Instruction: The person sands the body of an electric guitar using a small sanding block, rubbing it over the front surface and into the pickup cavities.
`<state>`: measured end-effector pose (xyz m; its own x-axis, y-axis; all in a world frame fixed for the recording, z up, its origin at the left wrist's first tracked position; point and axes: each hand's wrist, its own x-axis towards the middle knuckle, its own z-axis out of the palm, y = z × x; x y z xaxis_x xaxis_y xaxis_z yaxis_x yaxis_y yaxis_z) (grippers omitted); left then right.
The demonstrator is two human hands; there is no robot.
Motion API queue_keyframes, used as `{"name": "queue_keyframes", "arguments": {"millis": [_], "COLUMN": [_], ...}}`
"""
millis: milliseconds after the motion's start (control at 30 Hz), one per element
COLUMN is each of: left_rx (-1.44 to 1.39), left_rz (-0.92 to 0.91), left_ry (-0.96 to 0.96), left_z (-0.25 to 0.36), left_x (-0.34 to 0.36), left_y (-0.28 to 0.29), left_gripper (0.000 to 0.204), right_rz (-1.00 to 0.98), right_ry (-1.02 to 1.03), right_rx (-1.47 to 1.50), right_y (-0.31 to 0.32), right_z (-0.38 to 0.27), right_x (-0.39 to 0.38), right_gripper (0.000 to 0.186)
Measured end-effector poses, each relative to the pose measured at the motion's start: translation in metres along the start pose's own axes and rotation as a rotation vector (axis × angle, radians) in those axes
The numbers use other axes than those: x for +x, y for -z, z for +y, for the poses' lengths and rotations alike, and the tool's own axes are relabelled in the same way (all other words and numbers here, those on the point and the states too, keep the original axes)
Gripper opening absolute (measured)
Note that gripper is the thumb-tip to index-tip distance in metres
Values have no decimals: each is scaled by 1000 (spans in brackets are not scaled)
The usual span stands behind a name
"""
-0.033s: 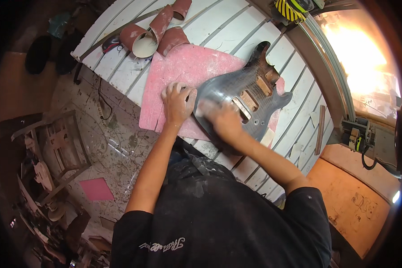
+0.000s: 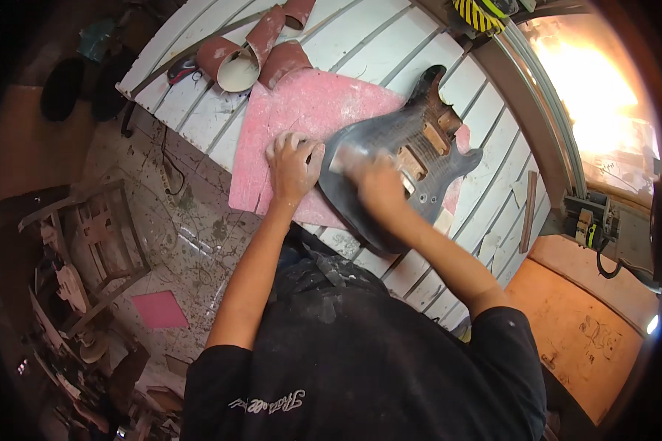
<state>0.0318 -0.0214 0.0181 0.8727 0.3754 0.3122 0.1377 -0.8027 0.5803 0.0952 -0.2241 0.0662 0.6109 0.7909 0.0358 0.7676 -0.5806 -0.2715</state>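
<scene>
A dark grey-black electric guitar body (image 2: pixel 375 136) with bare wood cavities lies on a dusty pink mat (image 2: pixel 270 117). Beside its left edge, my left hand (image 2: pixel 296 167) rests with bent, slightly spread fingers on the mat, its thumb close to the body. My right hand (image 2: pixel 381 187), smeared by motion, is on the face of the body, fingers bent over a pale flat piece (image 2: pixel 343 156), whose exact kind I cannot make out.
Reddish abrasive rolls (image 2: pixel 283 66) lie on the white slatted bench (image 2: pixel 176 44). A wood strip (image 2: pixel 528 213) is at its right, near an orange board (image 2: pixel 581 323) and a glaring window. Wooden frames and pieces (image 2: pixel 95 250) stand on the floor at left.
My right hand and the pale piece have shifted slightly upward across the guitar body. My left hand stays in nearly the same place.
</scene>
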Motion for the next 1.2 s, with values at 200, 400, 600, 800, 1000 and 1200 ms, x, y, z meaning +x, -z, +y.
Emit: {"name": "queue_keyframes", "arguments": {"millis": [200,400,600,800,1000,1200], "left_rx": [2,3,1,-2,13,-5], "left_rz": [9,9,12,20,-1,10], "left_ry": [-6,11,-3,-10,3,-1], "left_z": [-2,-2,-1,-1,-5,-1], "left_x": [-2,-9,0,-3,-5,-1], "left_y": [-6,1,-3,-3,-2,-5], "left_gripper": [21,21,22,22,23,23], "right_rz": [-93,-63,-153,-29,-85,-173], "right_ry": [84,-122,147,-22,-111,14], "right_rx": [-95,-9,-107,-171,-25,-67], "right_y": [-19,14,3,3,13,1], "right_z": [-29,1,-21,-23,-3,-51], "right_x": [-32,10,-25,-7,7,-36], "right_gripper": [56,56,52,51,48,64]}}
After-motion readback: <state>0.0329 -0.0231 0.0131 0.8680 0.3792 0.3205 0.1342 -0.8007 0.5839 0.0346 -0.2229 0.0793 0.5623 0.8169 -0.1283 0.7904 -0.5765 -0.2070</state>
